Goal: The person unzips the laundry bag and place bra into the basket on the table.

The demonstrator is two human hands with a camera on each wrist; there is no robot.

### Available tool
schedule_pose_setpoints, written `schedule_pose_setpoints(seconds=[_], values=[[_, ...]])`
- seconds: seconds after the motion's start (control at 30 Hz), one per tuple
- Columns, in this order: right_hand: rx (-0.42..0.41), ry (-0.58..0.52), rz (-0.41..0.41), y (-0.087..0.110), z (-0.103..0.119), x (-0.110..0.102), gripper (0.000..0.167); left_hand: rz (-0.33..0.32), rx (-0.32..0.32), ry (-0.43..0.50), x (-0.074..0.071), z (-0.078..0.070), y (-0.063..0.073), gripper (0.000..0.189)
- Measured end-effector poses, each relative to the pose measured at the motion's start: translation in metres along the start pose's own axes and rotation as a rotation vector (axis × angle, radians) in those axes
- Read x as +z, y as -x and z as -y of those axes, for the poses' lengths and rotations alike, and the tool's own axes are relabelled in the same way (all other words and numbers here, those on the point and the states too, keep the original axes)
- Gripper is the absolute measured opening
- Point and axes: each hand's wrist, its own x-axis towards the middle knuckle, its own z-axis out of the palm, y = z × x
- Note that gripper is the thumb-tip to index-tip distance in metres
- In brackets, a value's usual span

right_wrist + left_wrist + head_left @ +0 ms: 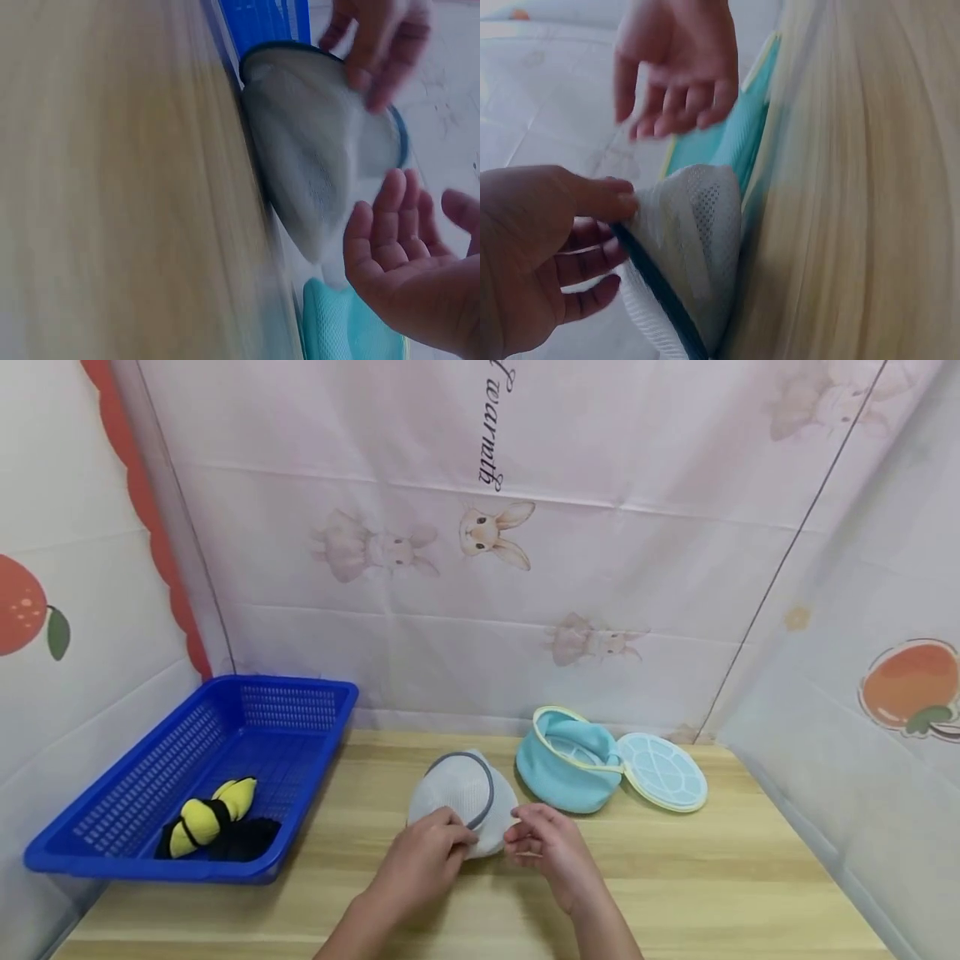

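A white mesh bag [453, 785] with a dark grey rim lies on the wooden table in front of me. My left hand [427, 856] pinches the bag's rim between thumb and fingers, which the left wrist view shows close up at the rim [656, 289]. On the bag's other side, my right hand [551, 852] holds nothing, its fingers loosely bent near the white mesh. In the right wrist view, the palm of that hand [412, 281] faces up beside the bag's narrow end.
Behind the right hand stands a turquoise mesh bag [558, 789] with yellow edging, its round, pale blue patterned lid [663, 772] folded out to the right. At left, a blue plastic basket [330, 752] holds a yellow-and-black striped soft item [201, 821] and black cloth [243, 841].
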Motion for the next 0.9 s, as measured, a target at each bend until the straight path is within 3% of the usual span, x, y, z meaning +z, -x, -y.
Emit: schedule_pose_setpoints(seconds=[0.1, 0.2, 0.37, 0.5, 0.57, 0.67, 0.77, 0.9], values=[[0.012, 0.076, 0.102, 0.003, -0.004, 0.006, 0.039, 0.015, 0.032, 0.062, 0.004, -0.007, 0.001, 0.014], [0.012, 0.114, 0.142, 0.004, -0.006, 0.011, 0.035, 0.005, 0.045, 0.082, 0.008, -0.011, 0.003, 0.016], [-0.007, 0.115, 0.058, 0.002, -0.003, 0.012, 0.025, -0.021, 0.038, 0.108, 0.010, -0.014, 0.004, 0.028], [-0.029, 0.108, -0.043, -0.004, -0.002, 0.009, 0.017, -0.113, 0.014, 0.113, 0.008, -0.010, 0.004, 0.038], [-0.032, 0.092, -0.070, -0.006, -0.001, 0.006, 0.015, -0.168, -0.052, 0.120, 0.006, -0.004, 0.005, 0.038], [-0.022, 0.066, -0.074, -0.009, -0.002, 0.000, 0.018, -0.213, -0.237, 0.191, 0.009, 0.009, 0.009, 0.037], [-0.013, 0.040, -0.049, -0.011, -0.002, -0.006, 0.022, -0.218, -0.456, 0.316, 0.017, 0.023, 0.012, 0.038], [-0.002, 0.011, -0.020, -0.014, -0.002, -0.011, 0.025, -0.199, -0.631, 0.442, 0.022, 0.034, 0.012, 0.039]])
